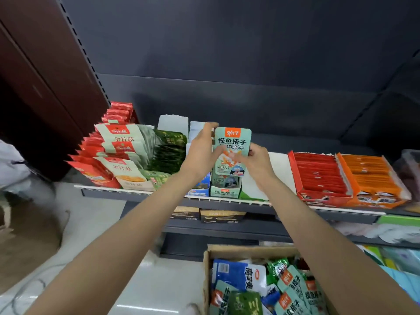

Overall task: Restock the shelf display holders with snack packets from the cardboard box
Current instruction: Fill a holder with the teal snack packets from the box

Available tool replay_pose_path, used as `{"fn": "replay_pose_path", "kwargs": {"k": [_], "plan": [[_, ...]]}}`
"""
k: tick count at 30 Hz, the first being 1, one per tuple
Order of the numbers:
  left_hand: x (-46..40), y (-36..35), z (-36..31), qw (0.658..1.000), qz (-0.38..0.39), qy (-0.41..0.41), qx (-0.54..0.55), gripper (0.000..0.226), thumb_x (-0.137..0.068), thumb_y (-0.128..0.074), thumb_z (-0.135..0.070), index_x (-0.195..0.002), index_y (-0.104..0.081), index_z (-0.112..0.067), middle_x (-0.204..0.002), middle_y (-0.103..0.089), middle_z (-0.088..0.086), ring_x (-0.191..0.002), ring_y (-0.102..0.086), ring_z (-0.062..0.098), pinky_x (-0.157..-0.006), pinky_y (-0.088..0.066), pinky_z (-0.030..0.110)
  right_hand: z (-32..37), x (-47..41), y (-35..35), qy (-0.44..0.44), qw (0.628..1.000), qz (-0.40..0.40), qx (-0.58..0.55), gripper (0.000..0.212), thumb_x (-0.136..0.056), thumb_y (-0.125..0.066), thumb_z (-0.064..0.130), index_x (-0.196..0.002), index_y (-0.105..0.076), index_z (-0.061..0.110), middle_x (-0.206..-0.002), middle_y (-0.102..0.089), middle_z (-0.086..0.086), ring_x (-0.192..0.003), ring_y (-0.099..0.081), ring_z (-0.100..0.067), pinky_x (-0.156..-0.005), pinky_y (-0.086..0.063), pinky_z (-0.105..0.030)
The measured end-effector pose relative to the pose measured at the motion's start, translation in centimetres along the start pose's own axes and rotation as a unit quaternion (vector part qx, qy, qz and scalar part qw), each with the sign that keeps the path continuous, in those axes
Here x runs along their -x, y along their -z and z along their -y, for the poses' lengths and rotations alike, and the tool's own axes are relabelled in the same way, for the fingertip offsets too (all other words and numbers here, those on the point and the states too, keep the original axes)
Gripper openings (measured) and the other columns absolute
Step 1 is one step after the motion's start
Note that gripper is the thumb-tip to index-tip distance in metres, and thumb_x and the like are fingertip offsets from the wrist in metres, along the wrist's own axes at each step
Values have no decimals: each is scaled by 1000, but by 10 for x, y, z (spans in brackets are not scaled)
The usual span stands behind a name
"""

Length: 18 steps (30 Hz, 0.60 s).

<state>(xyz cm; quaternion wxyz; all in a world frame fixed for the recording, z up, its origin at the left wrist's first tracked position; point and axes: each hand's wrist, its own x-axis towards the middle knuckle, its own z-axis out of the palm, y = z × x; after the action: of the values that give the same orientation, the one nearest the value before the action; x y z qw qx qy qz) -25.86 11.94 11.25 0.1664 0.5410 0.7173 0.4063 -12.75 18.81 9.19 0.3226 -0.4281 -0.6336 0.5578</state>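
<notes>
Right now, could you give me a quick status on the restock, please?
Left hand and right hand both hold a teal packet, upright above its matching teal holder. Nothing blocking. Cardboard box still holds packets.

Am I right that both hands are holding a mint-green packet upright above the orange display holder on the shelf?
Not quite: the head view shows both hands, left and right, holding the mint-green packet upright above the matching mint-green display holder. The orange display holder sits far to the right.
</notes>
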Motion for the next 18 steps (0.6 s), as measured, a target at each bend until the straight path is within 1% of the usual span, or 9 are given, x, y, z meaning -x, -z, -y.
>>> {"fn": "replay_pose_path", "kwargs": {"k": [3,5,7,9,10,12,14,16,18], "plan": [[-18,2,7,1000,4,-19,8,51,-90,-62,-10,-135,-38,-18,-119,-56,3,-102,-57,15,-85,-48,25,-6,-16,-9,-4,1000,-3,11,23,-80,-72,7,-102,-67,9,-95,-71,-7,-79,-67,-13,-68,-55,-25],[-27,3,14,997,16,-56,-54,37,-91,-61,-12,-126,-49,-15,-115,-59,5,-100,-57,18,-82,-45,23,-11,-22,-14,-5,1000,-2,9,21,-79,-73,7,-99,-67,10,-92,-71,-6,-75,-67,-9,-65,-54,-22],[-33,5,18,990,15,-82,-115,26,-92,-59,-14,-117,-57,-12,-109,-64,8,-97,-59,23,-82,-46,29,-18,-25,-16,-6,999,-6,33,23,-79,-73,9,-100,-65,11,-94,-69,-4,-75,-64,-3,-67,-54,-21],[-37,4,20,981,17,-99,-166,24,-92,-59,-15,-116,-59,-13,-107,-67,8,-98,-59,26,-87,-46,38,-25,-27,-15,5,995,-30,94,31,-78,-75,13,-107,-62,13,-102,-66,-4,-82,-59,-5,-73,-52,-25],[-38,2,21,976,25,-103,-191,25,-92,-58,-16,-117,-60,-14,-106,-68,8,-100,-58,26,-89,-44,38,-27,-27,-14,18,991,-45,128,35,-78,-75,14,-109,-60,15,-103,-63,-3,-84,-56,-5,-73,-50,-22],[-43,-4,24,963,54,-105,-241,26,-94,-55,-18,-120,-58,-16,-104,-67,7,-105,-55,25,-90,-38,36,-30,-27,-10,45,982,-68,171,37,-78,-75,12,-109,-54,17,-103,-61,3,-82,-50,-4,-68,-41,-12],[-46,-10,27,947,84,-104,-291,27,-94,-54,-19,-121,-57,-18,-109,-65,5,-111,-49,24,-91,-34,34,-32,-27,-6,51,976,-63,203,33,-80,-72,10,-107,-54,13,-103,-63,2,-78,-49,-2,-62,-38,-6],[-48,-14,29,929,109,-100,-339,29,-93,-55,-22,-122,-57,-19,-118,-60,4,-117,-43,23,-94,-32,34,-36,-28,-7,41,965,-47,253,28,-83,-70,12,-108,-56,9,-105,-65,-2,-76,-50,-4,-59,-38,-4],[-47,-17,30,914,119,-99,-374,32,-92,-56,-25,-124,-57,-19,-124,-54,4,-120,-39,24,-96,-31,35,-38,-29,-8,28,960,-50,275,28,-85,-68,13,-110,-57,8,-109,-65,-5,-82,-53,-7,-60,-36,-5]]}}
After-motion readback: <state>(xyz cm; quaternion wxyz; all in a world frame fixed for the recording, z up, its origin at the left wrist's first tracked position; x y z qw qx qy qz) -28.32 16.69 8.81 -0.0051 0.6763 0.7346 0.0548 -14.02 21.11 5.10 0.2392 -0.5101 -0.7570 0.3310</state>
